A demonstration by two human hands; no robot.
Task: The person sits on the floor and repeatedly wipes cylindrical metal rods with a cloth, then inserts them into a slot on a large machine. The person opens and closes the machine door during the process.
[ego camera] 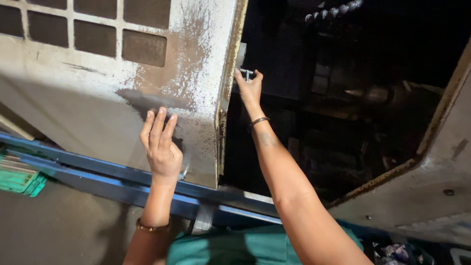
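My left hand lies flat with fingers together against the worn white sliding door of a machine, near its lower right corner. My right hand reaches past the door's rusty edge into the dark opening and grips a small metal T-handle. A bracelet sits on each wrist.
The door has a grid of dark window panes at the top. A blue rail runs below the door. To the right stands a grey machine panel. Green slatted crates lie at the far left. The machine's inside is dark.
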